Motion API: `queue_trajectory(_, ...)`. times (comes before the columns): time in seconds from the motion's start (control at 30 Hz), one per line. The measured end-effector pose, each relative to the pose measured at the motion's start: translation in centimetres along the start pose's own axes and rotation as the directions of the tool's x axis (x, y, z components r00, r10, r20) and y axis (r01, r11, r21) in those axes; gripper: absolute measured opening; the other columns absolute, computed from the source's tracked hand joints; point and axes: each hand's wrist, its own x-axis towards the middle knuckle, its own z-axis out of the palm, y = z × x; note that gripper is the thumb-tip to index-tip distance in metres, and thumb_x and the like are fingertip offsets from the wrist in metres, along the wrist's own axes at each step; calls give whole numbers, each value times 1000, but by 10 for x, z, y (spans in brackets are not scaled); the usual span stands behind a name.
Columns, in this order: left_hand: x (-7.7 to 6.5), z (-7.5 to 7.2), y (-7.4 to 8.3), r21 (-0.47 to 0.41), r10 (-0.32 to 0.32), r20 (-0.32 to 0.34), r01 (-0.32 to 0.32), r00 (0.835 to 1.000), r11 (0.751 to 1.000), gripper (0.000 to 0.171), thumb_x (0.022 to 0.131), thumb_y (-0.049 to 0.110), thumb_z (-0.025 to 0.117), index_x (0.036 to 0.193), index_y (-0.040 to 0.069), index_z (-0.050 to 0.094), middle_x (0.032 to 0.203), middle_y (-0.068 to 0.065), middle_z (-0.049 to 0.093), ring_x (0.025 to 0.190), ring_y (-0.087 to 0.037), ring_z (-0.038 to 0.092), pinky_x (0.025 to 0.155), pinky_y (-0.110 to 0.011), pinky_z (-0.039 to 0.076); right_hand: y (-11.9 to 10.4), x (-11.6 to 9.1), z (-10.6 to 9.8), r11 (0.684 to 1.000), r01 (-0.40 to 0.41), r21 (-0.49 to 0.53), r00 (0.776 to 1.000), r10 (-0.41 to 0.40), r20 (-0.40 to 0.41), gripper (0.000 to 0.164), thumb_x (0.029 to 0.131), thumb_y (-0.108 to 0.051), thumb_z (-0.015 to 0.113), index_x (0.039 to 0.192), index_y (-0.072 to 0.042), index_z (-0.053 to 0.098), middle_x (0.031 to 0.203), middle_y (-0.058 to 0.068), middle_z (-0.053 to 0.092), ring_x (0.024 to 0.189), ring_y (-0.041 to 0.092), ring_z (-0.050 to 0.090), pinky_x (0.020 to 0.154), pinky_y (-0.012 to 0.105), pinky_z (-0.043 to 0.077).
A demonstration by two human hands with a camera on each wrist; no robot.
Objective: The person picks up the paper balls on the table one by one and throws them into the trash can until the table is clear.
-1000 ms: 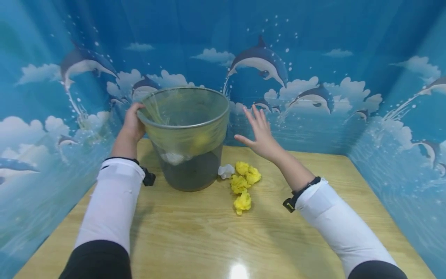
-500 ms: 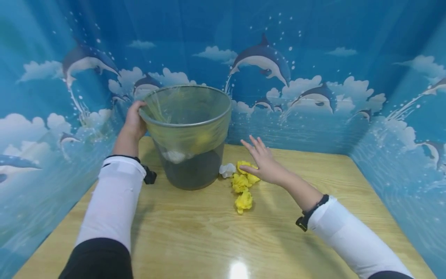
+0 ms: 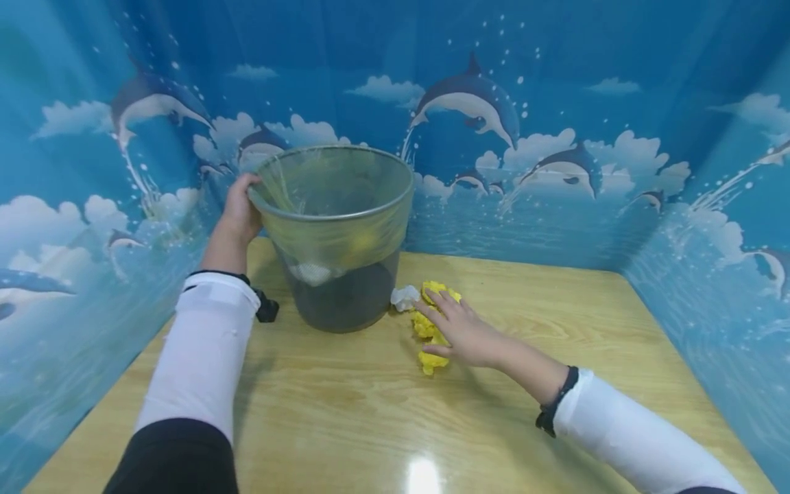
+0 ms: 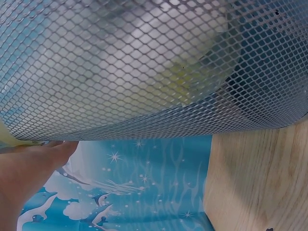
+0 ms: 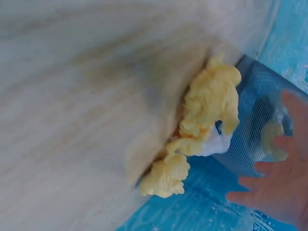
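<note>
A dark wire-mesh wastebasket [image 3: 342, 305] stands on the wooden table, lined with a thin see-through yellowish bag [image 3: 333, 240] folded over its rim. My left hand [image 3: 241, 211] grips the rim on the left side. Through the mesh in the left wrist view, something yellow [image 4: 180, 84] shows inside. Several crumpled yellow paper balls [image 3: 434, 361] lie to the right of the wastebasket, with a crumpled white paper ball [image 3: 404, 298] against its base. Over the yellow balls hovers my right hand [image 3: 472, 335], palm down with fingers spread, partly hiding them. In the right wrist view the fingers [image 5: 269, 168] look blurred and hold nothing.
A blue curtain [image 3: 555, 226] printed with dolphins and clouds encloses the back and both sides of the wooden table [image 3: 345, 412]. Light glares off the tabletop near the front.
My right hand has come down from the air beside the wastebasket to just over the yellow paper balls. The left hand keeps its grip on the rim.
</note>
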Motion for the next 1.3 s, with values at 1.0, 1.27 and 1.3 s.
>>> queue_trajectory(1.0,-5,-2,1,-1,36,14,-36,999,999,74,99,36,36,155,30,-12,143,12,38,118,-6,40,109,-26,22,5,-10,32,997,70,14,983,-71,168,41,87,-26,70,126,-18,62,131,19,53,116,35,56,95,49,49)
queue_trajectory(1.27,1,-1,1,-16,11,1,-11,1000,1000,82,97,34,36,149,32,-28,158,14,-28,148,-9,-13,120,-29,6,9,-10,37,998,17,55,974,-29,224,41,90,-29,67,129,-19,59,140,24,46,125,42,49,100,54,43)
queue_trajectory(1.3,1,-1,0,-15,11,1,-11,1000,1000,82,97,33,36,148,32,-28,157,14,-28,148,-9,-13,120,-29,5,10,-11,37,998,14,56,973,-27,228,41,90,-29,67,130,-19,59,141,25,45,125,43,49,100,54,43)
